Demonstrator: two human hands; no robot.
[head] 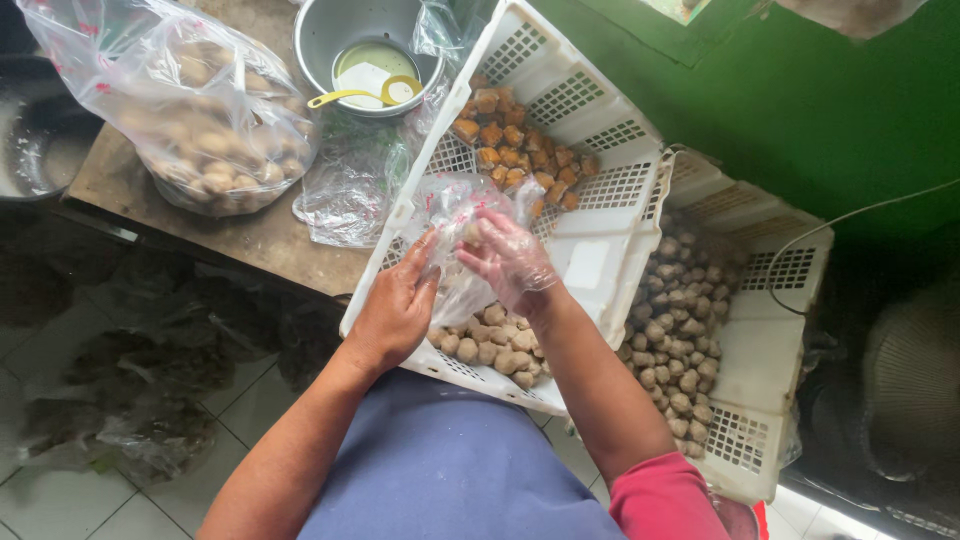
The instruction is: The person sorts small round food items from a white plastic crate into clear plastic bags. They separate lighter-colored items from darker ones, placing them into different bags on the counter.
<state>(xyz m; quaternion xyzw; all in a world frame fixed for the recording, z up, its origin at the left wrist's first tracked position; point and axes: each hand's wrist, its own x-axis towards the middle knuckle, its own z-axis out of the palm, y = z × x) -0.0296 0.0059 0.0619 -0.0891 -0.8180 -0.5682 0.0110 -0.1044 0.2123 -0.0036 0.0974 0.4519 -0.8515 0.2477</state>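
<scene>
My left hand (398, 305) is bare and grips the edge of a small clear plastic bag (452, 215) held over a white perforated plastic crate (600, 255). My right hand (508, 262), in a thin clear glove, is at the bag's mouth with a pale round ball between its fingers. Below the hands, a pile of beige round balls (495, 345) lies in the crate's near end. Orange-brown fried cubes (515, 150) fill the crate's far end.
A second white crate (770, 350) at the right holds several greyish balls. On the wooden table (250, 235) sit a large clear bag of round balls (205, 125), crumpled plastic bags and a metal bowl (368, 50) with a yellow spoon. Tiled floor and dark bags lie lower left.
</scene>
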